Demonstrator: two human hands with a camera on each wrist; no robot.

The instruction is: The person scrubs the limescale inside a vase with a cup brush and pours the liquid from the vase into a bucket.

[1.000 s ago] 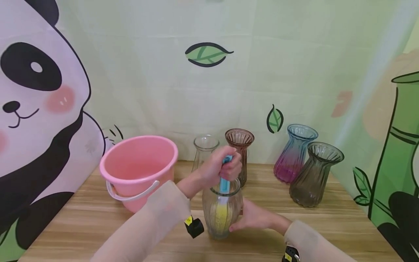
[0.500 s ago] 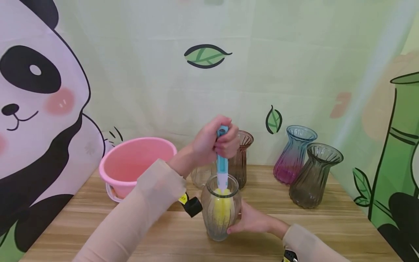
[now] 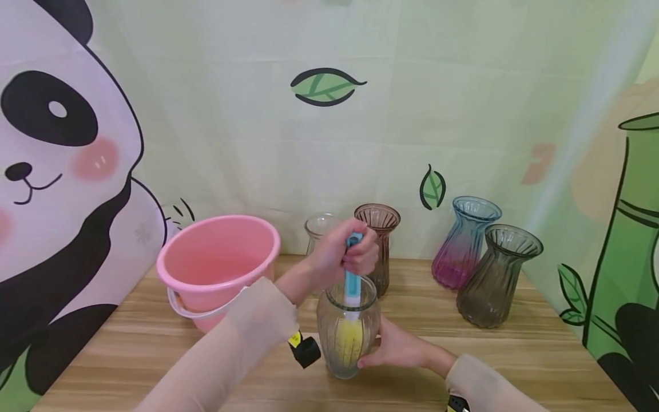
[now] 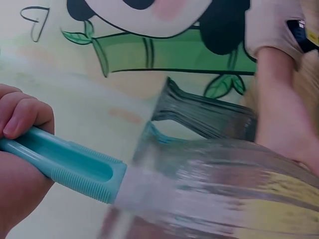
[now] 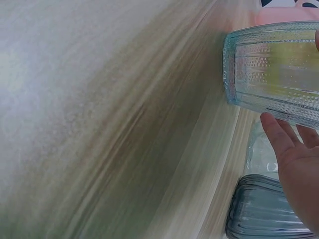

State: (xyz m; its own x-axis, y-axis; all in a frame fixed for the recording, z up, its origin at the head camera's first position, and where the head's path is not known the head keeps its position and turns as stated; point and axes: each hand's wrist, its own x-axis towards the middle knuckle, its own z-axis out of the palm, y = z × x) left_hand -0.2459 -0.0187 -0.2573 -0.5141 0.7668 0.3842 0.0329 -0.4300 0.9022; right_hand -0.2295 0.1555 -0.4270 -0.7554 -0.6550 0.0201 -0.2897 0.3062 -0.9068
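In the head view my left hand (image 3: 337, 254) grips the light-blue handle (image 3: 352, 286) of a sponge bottle brush. Its yellow sponge head (image 3: 350, 337) is down inside a clear ribbed glass vase (image 3: 328, 326), seen through the glass. My right hand (image 3: 399, 346) holds this upright vase low on its right side, thumb in front. The left wrist view shows my left fingers (image 4: 30, 114) wrapped round the handle's end. Seen from the right wrist, my right hand (image 5: 299, 169) has its fingertips against the vase's wall (image 5: 249, 69); part of the hand is cut off.
A pink bucket (image 3: 167, 274) with a white handle stands on the left of the wooden table (image 3: 412, 389). Behind my left hand are another clear vase (image 3: 314, 226) and a brown one (image 3: 383, 252). A blue-purple vase (image 3: 455, 257) and a grey vase (image 3: 484, 292) stand at the right.
My left hand drew the bottle brush up toward the vase's mouth, then pushed it back down inside. My right hand has kept hold of the vase in about the same place.
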